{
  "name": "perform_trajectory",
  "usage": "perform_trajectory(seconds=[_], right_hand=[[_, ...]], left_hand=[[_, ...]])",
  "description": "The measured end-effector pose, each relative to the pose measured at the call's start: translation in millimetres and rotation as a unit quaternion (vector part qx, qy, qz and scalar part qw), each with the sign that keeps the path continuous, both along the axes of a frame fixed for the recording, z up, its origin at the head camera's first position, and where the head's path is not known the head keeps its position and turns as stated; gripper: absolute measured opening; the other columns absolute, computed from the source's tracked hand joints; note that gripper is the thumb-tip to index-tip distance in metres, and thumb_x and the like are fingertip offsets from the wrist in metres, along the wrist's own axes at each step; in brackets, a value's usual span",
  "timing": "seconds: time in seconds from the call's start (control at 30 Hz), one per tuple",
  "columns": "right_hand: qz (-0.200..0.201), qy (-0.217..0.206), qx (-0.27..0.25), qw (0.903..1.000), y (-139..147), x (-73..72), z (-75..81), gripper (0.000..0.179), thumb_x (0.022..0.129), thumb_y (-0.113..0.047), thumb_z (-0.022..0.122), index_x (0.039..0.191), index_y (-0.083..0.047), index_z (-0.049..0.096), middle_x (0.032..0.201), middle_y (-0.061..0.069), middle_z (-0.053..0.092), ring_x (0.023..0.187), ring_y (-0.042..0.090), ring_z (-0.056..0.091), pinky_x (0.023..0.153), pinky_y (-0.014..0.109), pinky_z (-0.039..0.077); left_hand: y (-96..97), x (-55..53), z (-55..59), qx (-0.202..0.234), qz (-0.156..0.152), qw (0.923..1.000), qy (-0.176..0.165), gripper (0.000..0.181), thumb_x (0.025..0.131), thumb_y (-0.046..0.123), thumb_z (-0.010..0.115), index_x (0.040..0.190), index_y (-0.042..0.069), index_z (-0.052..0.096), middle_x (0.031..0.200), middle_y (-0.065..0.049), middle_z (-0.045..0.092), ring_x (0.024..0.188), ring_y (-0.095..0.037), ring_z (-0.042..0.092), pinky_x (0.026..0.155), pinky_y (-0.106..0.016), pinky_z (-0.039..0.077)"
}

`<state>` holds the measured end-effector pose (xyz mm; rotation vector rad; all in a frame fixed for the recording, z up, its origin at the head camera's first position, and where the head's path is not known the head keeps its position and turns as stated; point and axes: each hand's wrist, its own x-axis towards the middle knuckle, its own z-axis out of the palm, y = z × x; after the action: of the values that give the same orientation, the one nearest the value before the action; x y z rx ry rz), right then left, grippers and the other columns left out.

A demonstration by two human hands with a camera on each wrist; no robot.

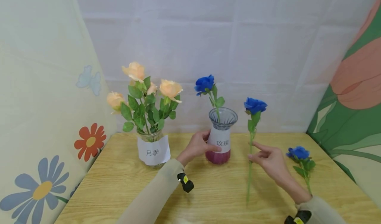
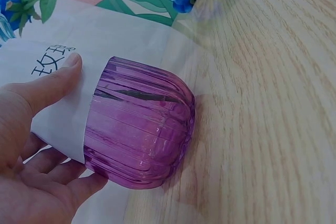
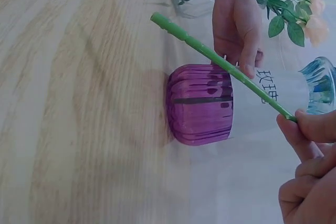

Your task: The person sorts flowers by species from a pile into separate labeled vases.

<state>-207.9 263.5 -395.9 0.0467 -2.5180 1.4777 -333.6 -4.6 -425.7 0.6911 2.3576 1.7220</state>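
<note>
My left hand (image 1: 199, 147) grips a glass vase (image 1: 218, 157), its thumb across the white paper label and its fingers round the side. The vase has a purple base (image 2: 144, 124) and a bluish flared rim. One blue rose (image 1: 204, 84) stands in it, leaning left. To the right of the vase, my right hand (image 1: 269, 161) pinches the green stem (image 3: 210, 53) of a second blue rose (image 1: 255, 105) between thumb and fingertips. This rose is upright, its bloom above the hand and the bare stem end hanging below.
A clear jar (image 1: 150, 137) with a white label holds several peach roses (image 1: 170, 89) on the left. Another blue rose (image 1: 299, 153) lies at the right of the wooden table (image 1: 208, 197). A white cloth (image 1: 178, 45) hangs behind, with flower-patterned panels at both sides.
</note>
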Motion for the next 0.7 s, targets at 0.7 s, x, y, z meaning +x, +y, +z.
perform_trajectory(seconds=[0.7], right_hand=[[-0.014, 0.139, -0.007, 0.9902, -34.9, -24.4, 41.2, 0.054, 0.094, -0.014, 0.083, 0.141, 0.002, 0.063, 0.084, 0.013, 0.078, 0.069, 0.009, 0.071, 0.052, 0.024, 0.039]], left_hand=[[0.8, 0.1, -0.6, 0.0, 0.001, 1.0, 0.001, 0.075, 0.076, 0.025, 0.097, 0.144, 0.015, 0.065, 0.132, 0.0, 0.072, 0.12, -0.021, 0.067, 0.105, -0.041, 0.052]])
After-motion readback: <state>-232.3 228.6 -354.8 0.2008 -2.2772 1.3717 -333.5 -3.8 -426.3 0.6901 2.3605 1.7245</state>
